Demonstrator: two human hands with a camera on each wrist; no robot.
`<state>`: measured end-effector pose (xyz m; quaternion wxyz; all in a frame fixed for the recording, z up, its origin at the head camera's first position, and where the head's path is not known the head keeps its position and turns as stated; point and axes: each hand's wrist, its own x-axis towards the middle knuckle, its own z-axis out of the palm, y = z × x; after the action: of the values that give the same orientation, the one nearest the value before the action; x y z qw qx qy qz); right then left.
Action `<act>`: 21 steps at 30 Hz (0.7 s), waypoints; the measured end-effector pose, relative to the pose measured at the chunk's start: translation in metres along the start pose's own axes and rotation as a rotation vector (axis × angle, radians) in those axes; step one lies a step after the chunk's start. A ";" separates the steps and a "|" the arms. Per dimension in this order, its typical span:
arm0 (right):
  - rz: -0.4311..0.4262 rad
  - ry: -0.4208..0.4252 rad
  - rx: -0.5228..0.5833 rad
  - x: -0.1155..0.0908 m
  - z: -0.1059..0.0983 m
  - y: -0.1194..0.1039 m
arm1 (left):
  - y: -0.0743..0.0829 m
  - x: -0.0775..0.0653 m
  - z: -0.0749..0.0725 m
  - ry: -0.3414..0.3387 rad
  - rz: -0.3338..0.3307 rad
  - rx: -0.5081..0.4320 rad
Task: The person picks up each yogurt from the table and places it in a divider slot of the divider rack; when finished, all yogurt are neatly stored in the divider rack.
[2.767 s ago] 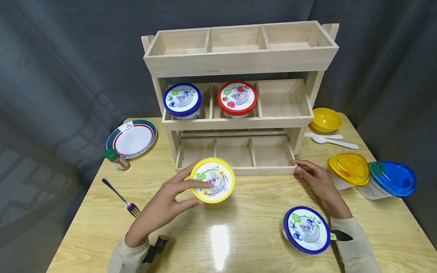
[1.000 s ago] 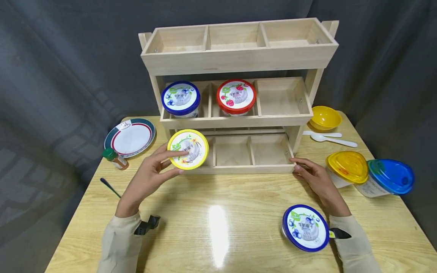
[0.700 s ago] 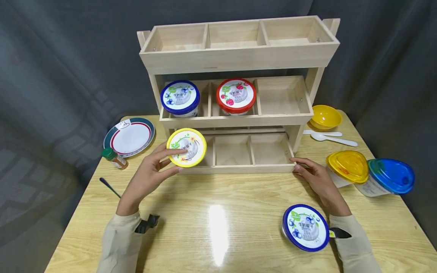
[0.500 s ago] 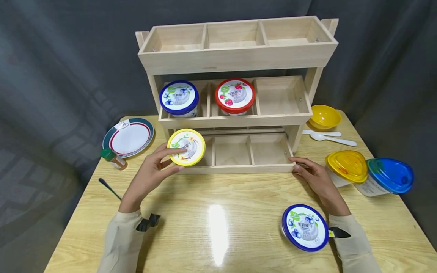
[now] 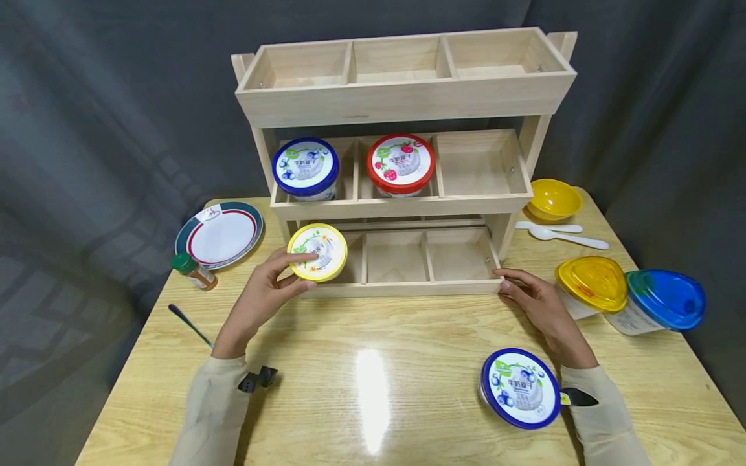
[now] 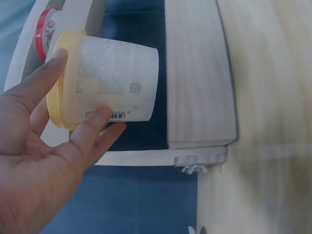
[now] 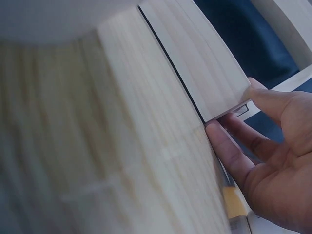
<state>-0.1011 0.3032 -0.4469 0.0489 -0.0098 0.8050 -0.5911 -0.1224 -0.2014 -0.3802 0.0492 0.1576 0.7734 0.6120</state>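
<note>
My left hand [image 5: 262, 298] grips a white tub with a yellow lid [image 5: 326, 252], its thumb and fingers spread round the lid and side. In the head view the tub overlaps the bottom tier's left compartment. The left wrist view shows the tub's printed side [image 6: 117, 78] and barcode, close to the front board [image 6: 200, 73]. At the right front corner of the bottom tier of the wooden rack [image 5: 402, 289], my right hand [image 5: 539, 307] holds the corner, thumb on one edge and fingers on the end in the right wrist view.
Blue-lidded [image 5: 305, 167] and red-lidded tubs [image 5: 401, 164] sit in the middle tier. Another blue-lidded tub [image 5: 520, 388] stands by the right forearm. Left: plate [image 5: 220, 234], spice bottle [image 5: 195, 272], fork [image 5: 189, 323]. Right: yellow bowl [image 5: 555, 199], white spoon [image 5: 568, 238], yellow-lidded [image 5: 593, 285] and blue-lidded containers [image 5: 664, 301].
My left hand has carried the yellow-lidded tub leftward and away from me to the bottom tier's left compartment, then lowered it slightly. The right hand has stayed at the corner.
</note>
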 end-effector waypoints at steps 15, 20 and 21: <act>0.002 -0.004 0.035 0.000 -0.001 0.002 | -0.014 0.005 0.008 0.038 -0.036 -0.026; 0.001 -0.008 0.028 0.001 -0.001 0.001 | -0.017 0.006 0.013 0.040 -0.026 -0.026; 0.003 -0.007 0.024 0.001 -0.001 0.002 | -0.018 0.006 0.013 0.037 -0.027 -0.028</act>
<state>-0.1019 0.3047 -0.4482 0.0527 -0.0103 0.7976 -0.6008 -0.1282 -0.1909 -0.3999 0.0454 0.1350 0.7678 0.6247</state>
